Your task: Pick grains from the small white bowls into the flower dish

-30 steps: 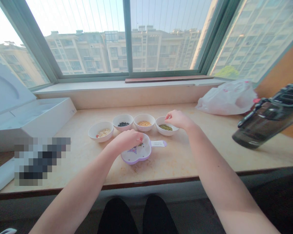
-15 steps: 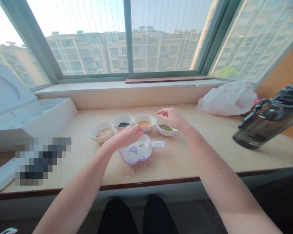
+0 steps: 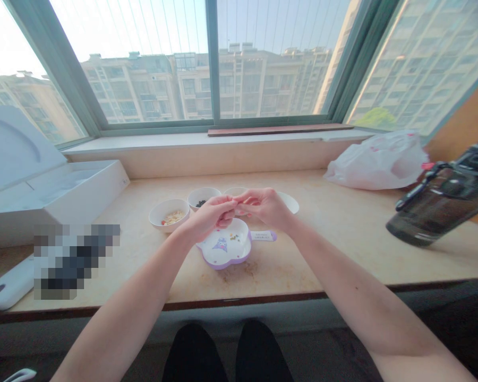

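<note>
My left hand and my right hand meet fingertip to fingertip just above a purple-rimmed white dish with a handle. Both hands are pinched; what they hold is too small to make out. A few mixed grains lie in the dish. Behind the hands stands a row of white bowls: one with pale flakes, one with black beans, and two more mostly hidden by my hands, of which the right one's rim shows.
A white open box stands at the left. A white plastic bag lies at the back right, with a dark bottle on its side near it. A white device rests at the front left edge.
My right hand moved left from the green-bean bowl to the middle. My left hand rose from the dish, and the two hands now touch above it.
</note>
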Action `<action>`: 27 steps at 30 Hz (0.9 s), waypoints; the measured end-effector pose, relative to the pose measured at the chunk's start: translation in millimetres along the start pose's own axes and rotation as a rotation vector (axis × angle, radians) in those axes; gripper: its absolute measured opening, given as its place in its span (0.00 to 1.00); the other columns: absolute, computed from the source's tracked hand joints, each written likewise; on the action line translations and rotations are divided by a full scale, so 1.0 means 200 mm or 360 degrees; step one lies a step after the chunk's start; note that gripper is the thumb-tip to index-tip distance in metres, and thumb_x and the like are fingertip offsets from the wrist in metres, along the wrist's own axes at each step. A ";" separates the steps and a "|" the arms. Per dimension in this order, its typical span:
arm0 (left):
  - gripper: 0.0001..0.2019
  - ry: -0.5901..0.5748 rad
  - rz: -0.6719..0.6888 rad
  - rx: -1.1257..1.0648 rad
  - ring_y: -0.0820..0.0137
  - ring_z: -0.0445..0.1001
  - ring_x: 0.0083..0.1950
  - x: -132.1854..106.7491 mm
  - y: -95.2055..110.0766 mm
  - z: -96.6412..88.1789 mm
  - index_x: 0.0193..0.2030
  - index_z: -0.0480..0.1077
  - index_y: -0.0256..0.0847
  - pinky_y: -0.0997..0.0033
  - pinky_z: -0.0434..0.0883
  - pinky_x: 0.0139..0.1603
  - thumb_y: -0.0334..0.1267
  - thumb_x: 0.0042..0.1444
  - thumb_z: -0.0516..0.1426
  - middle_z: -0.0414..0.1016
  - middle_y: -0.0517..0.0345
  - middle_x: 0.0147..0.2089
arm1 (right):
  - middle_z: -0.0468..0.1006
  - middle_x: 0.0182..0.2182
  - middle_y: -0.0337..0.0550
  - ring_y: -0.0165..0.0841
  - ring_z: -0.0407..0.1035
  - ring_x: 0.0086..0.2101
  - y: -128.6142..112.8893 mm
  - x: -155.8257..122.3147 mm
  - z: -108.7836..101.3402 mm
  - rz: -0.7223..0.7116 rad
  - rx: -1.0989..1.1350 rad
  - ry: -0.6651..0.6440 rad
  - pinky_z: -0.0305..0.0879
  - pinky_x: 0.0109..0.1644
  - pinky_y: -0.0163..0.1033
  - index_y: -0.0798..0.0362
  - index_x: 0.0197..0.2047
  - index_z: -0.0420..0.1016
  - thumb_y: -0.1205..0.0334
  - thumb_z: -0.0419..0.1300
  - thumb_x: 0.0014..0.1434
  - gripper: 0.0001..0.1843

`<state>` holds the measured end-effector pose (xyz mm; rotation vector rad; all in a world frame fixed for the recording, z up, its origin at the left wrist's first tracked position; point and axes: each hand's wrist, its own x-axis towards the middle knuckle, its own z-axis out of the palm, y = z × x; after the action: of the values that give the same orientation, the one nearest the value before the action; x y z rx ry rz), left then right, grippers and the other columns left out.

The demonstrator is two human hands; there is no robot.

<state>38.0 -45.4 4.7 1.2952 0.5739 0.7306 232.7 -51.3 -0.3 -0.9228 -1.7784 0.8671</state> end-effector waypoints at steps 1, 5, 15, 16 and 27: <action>0.15 0.0006 -0.0012 -0.0043 0.82 0.49 0.22 0.00 0.00 0.00 0.34 0.63 0.39 0.77 0.45 0.22 0.44 0.58 0.65 0.52 0.70 0.24 | 0.85 0.30 0.43 0.34 0.79 0.30 0.00 0.00 0.00 -0.0018 -0.0010 0.0020 0.75 0.34 0.38 0.53 0.39 0.85 0.52 0.72 0.54 0.14; 0.14 0.0040 -0.0036 -0.0151 0.82 0.50 0.22 0.00 0.00 0.01 0.35 0.64 0.39 0.78 0.45 0.22 0.41 0.58 0.65 0.53 0.69 0.25 | 0.85 0.29 0.44 0.34 0.78 0.27 0.00 0.00 0.01 -0.0068 -0.0052 0.0109 0.75 0.32 0.38 0.53 0.37 0.85 0.47 0.73 0.52 0.18; 0.11 0.0186 0.0018 -0.0077 0.81 0.52 0.23 0.00 0.00 0.04 0.33 0.63 0.40 0.77 0.49 0.24 0.38 0.58 0.62 0.56 0.68 0.24 | 0.85 0.32 0.45 0.35 0.78 0.28 0.03 0.00 0.03 -0.0101 -0.0098 0.0216 0.74 0.32 0.39 0.52 0.37 0.86 0.45 0.72 0.53 0.18; 0.11 0.0204 0.0035 -0.0017 0.80 0.52 0.23 0.00 0.00 0.03 0.33 0.63 0.40 0.77 0.49 0.24 0.39 0.59 0.61 0.56 0.68 0.24 | 0.85 0.32 0.45 0.34 0.78 0.28 0.02 0.00 0.03 -0.0095 -0.0118 0.0227 0.74 0.32 0.38 0.52 0.37 0.85 0.46 0.72 0.54 0.17; 0.09 -0.0123 0.0077 0.2159 0.71 0.68 0.27 -0.01 -0.03 0.00 0.34 0.77 0.41 0.70 0.57 0.30 0.31 0.58 0.55 0.75 0.58 0.27 | 0.73 0.24 0.37 0.26 0.60 0.23 -0.01 0.01 -0.08 0.0022 0.0128 -0.0012 0.54 0.26 0.34 0.54 0.42 0.83 0.43 0.66 0.61 0.21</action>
<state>36.4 -47.9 -1.1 2.5644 1.0391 0.2495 246.8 -47.9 6.9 -0.8821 -1.7325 0.9450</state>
